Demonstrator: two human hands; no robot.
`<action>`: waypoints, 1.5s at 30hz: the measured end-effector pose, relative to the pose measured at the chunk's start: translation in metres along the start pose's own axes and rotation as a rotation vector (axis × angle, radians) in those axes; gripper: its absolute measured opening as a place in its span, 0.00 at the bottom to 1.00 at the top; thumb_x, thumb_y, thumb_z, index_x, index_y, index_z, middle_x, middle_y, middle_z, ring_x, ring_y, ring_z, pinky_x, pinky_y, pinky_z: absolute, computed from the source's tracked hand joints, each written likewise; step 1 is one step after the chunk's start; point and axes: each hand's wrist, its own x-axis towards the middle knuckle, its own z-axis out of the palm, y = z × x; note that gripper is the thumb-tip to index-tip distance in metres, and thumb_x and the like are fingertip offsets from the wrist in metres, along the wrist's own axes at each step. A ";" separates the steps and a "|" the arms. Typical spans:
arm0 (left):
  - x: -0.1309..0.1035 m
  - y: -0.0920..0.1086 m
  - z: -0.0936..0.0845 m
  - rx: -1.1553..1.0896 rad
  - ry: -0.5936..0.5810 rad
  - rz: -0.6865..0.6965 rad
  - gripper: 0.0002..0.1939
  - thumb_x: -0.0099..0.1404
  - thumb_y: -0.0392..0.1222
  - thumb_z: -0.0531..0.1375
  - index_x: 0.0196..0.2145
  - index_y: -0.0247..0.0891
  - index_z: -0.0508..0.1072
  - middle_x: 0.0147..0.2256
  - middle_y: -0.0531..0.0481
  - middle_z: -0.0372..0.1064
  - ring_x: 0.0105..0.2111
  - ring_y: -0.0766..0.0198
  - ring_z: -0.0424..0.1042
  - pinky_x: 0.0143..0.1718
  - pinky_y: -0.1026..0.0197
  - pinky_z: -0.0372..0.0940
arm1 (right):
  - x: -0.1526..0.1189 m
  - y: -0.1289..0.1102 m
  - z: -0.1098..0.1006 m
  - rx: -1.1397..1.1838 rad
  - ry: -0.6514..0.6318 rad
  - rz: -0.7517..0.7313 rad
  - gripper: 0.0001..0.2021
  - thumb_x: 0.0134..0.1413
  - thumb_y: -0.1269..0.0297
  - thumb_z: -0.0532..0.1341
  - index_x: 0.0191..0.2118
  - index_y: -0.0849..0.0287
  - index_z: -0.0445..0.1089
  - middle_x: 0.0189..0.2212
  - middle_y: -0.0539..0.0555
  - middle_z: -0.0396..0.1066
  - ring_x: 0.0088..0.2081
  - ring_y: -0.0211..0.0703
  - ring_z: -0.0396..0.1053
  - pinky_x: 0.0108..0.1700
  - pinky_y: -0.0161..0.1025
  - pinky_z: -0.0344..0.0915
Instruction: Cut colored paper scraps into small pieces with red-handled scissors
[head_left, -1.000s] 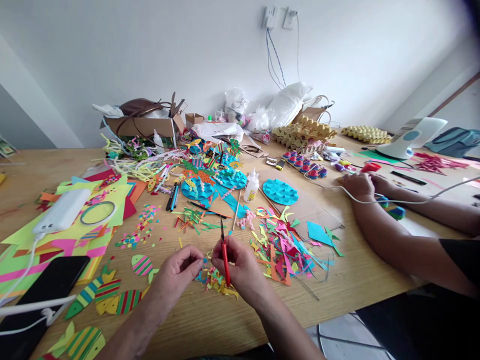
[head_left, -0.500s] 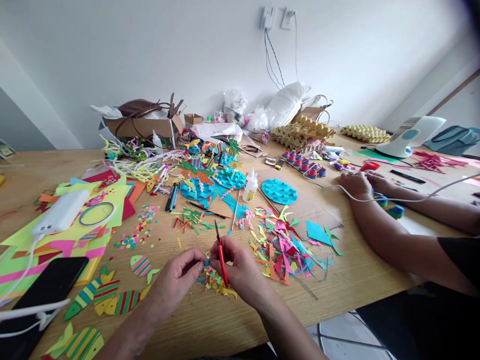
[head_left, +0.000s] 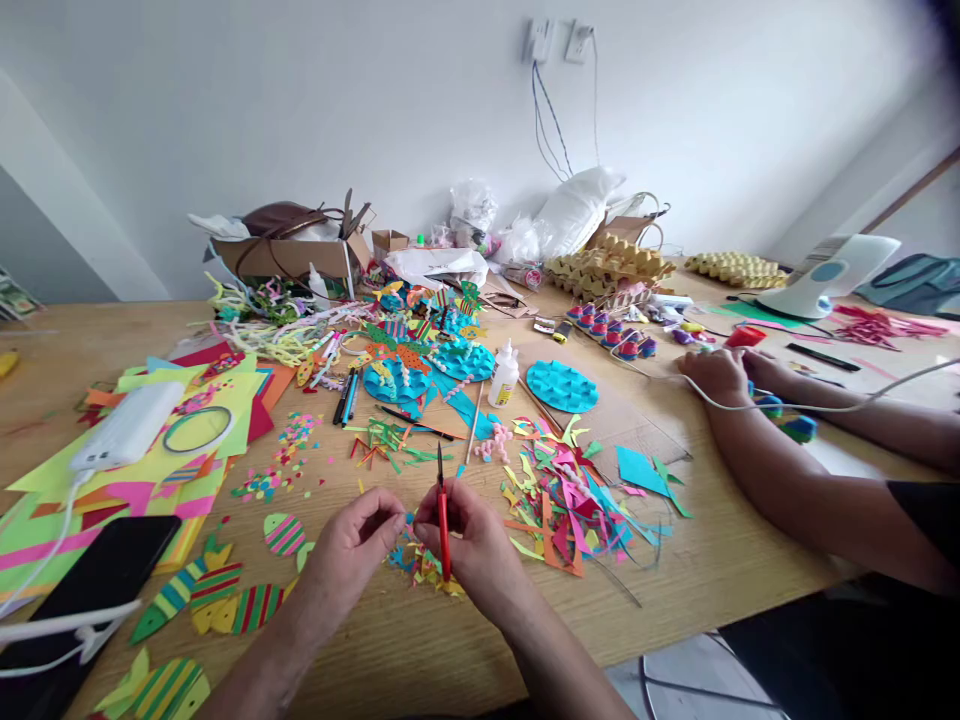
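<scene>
My right hand (head_left: 474, 550) is closed round a pair of scissors with red handles (head_left: 444, 535), the dark blades pointing away from me. My left hand (head_left: 356, 540) is closed in a pinch beside it, with a small blue piece (head_left: 409, 518) at its fingertips. The piece is mostly hidden, so its shape cannot be made out. Below both hands lies a small heap of yellow, blue and pink paper snippets (head_left: 431, 572). Several striped paper fish (head_left: 259, 607) lie to the left of my left hand, one of them pink and green (head_left: 283, 534).
Paper scraps (head_left: 562, 510) lie to the right. Beyond my hands are a glue bottle (head_left: 504, 375), blue egg-carton pieces (head_left: 562, 386) and pens (head_left: 346, 397). Coloured paper sheets (head_left: 251, 395), a white power bank (head_left: 131, 425) and a phone (head_left: 112, 565) are left. Another person's arms (head_left: 780, 450) rest at right.
The scissors have turned slightly more upright in my right hand. Both hands stay close together. The view has shifted slightly.
</scene>
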 end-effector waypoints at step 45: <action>-0.010 -0.003 0.000 -0.201 -0.007 0.017 0.06 0.59 0.41 0.56 0.27 0.39 0.70 0.23 0.56 0.63 0.27 0.65 0.62 0.29 0.67 0.59 | -0.031 0.002 -0.009 -0.551 -0.094 -0.112 0.12 0.49 0.61 0.57 0.23 0.58 0.55 0.19 0.44 0.55 0.21 0.32 0.52 0.24 0.30 0.46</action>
